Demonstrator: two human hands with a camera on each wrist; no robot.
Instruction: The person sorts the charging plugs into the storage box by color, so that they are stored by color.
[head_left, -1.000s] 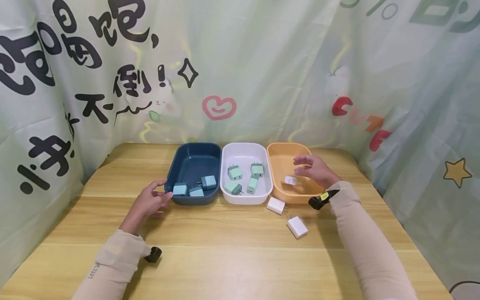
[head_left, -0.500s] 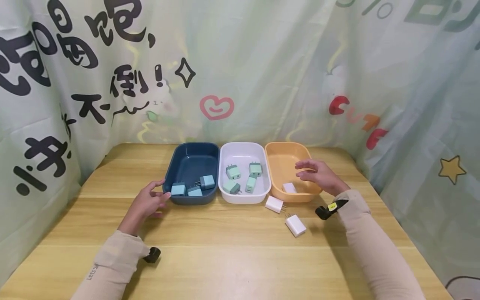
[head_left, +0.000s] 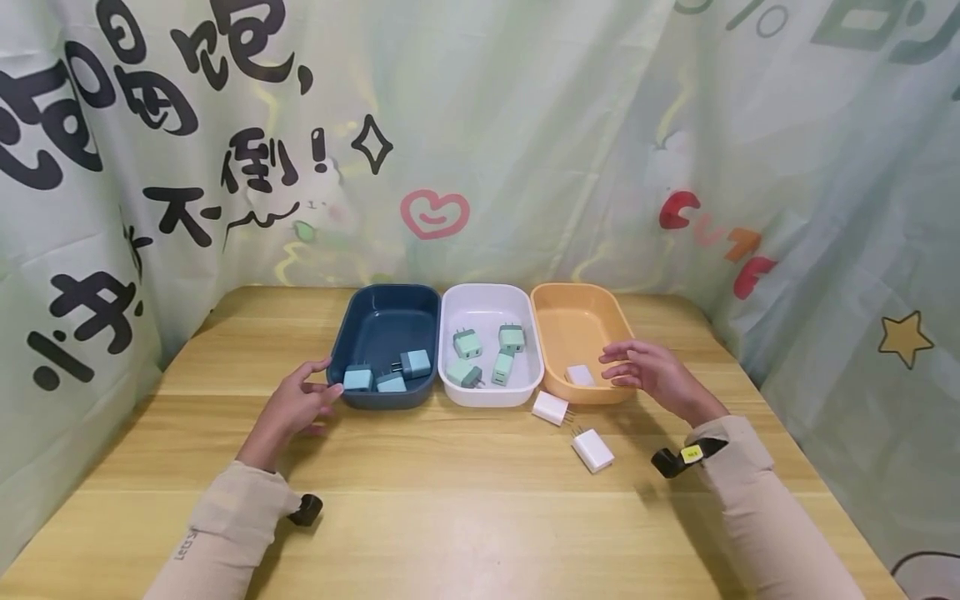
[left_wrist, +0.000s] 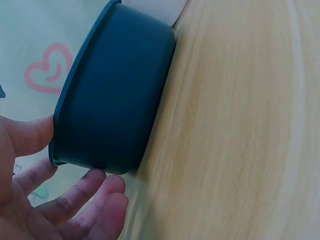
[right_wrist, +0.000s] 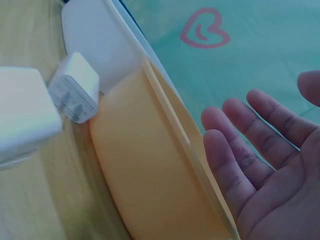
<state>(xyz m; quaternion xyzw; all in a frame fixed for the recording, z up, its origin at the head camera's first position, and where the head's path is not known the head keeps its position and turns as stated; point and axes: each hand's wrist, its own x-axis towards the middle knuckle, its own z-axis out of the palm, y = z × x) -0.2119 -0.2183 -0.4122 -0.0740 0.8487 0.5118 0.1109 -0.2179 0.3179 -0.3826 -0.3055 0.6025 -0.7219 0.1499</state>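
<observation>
My left hand (head_left: 298, 406) rests at the near left corner of the navy tray (head_left: 386, 304). In the left wrist view its thumb (left_wrist: 32, 135) is right at the rim, and relaxed fingertips lie against the outer wall. My right hand (head_left: 652, 375), fingers spread and holding nothing, is over the near right edge of the orange tray (head_left: 577, 304). Inside that tray lies a white charger plug (head_left: 580, 376). Two more white plugs lie on the table in front: one (head_left: 551, 409) close to the tray, the other (head_left: 592, 451) nearer me, prongs pointing away.
Between the navy and orange trays stands a white tray (head_left: 491, 297) with several mint-green plugs (head_left: 467, 343). Several light-blue plugs (head_left: 415, 363) lie in the navy tray. A printed curtain (head_left: 525, 167) hangs right behind the wooden table (head_left: 450, 517).
My right hand has drawn back toward me and to the right, from above the orange tray's inside to its near right edge. The left hand has stayed at the navy tray.
</observation>
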